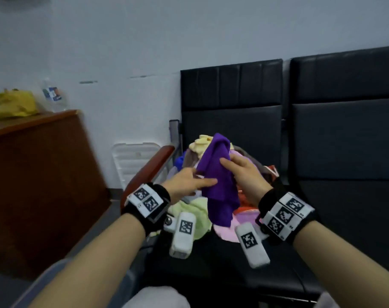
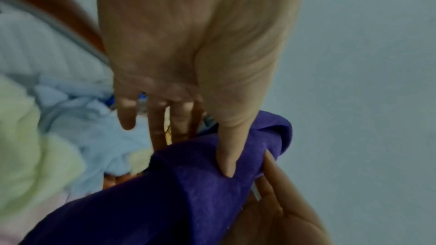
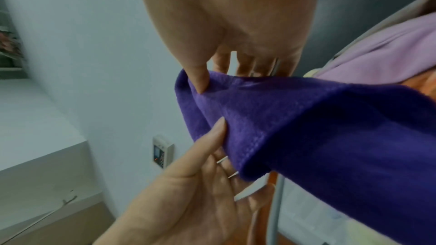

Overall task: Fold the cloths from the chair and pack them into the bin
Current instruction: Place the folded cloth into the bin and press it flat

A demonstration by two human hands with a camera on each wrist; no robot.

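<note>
Currently the purple cloth point(image 1: 220, 181) hangs lengthwise between both hands above the chair point(image 1: 231, 121), its long axis near vertical. The right hand point(image 1: 244, 174) pinches its upper part, thumb point(image 3: 199, 79) on one face and fingers behind. The left hand point(image 1: 187, 183) lies just beside it at the left; the left wrist view shows its thumb point(image 2: 226, 156) pressing the fabric with the fingers reaching behind. The next fold likely depends on the left hand finding the free edge. Beyond, a pile of cloths point(image 1: 195, 214) covers the seat. A white bin point(image 1: 133, 161) stands left of the armrest point(image 1: 149, 170). A wooden cabinet point(image 1: 33, 174) and the wall point(image 1: 122, 41) lie farther off.
</note>
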